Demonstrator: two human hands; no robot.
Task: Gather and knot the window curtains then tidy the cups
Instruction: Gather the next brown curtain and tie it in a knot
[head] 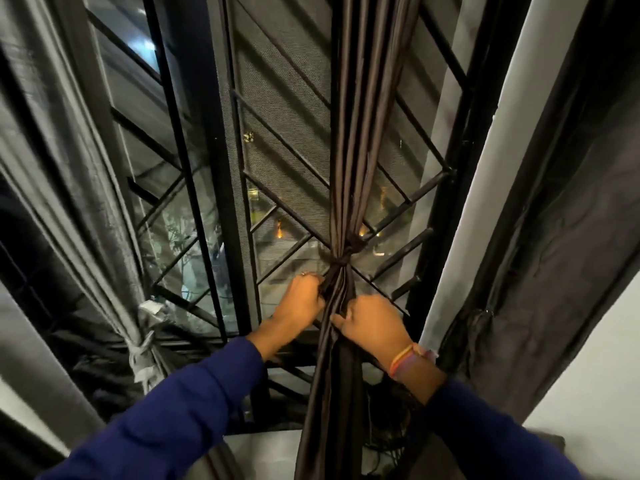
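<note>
The dark curtain [349, 133] hangs as 1 gathered column in front of the window grille [277, 140], its long axis near vertical, leaning slightly to the right toward the top. The knot [341, 259] sits on that axis, directly above both hands and just beyond the fingertips.

The left hand [303, 299] grasps a fold of fabric just below and to the left of the knot, fingers curled into the cloth. The right hand [372, 322] grips the hanging tail from the right side, slightly lower. Of the 2 hands, the left is the nearer to the knot.

Judgement: the knot appears formed; the remaining move is likely a downward or outward pull along the tail axis to seat it, or a release.

A second, grey curtain [104, 220] at the left carries its own knot [142, 351]. A third dark curtain [554, 237] hangs loose at the right. A multicoloured wristband [403, 360] sits on the right wrist.

No cups are in view. No brand, label or legible writing is visible.
</note>
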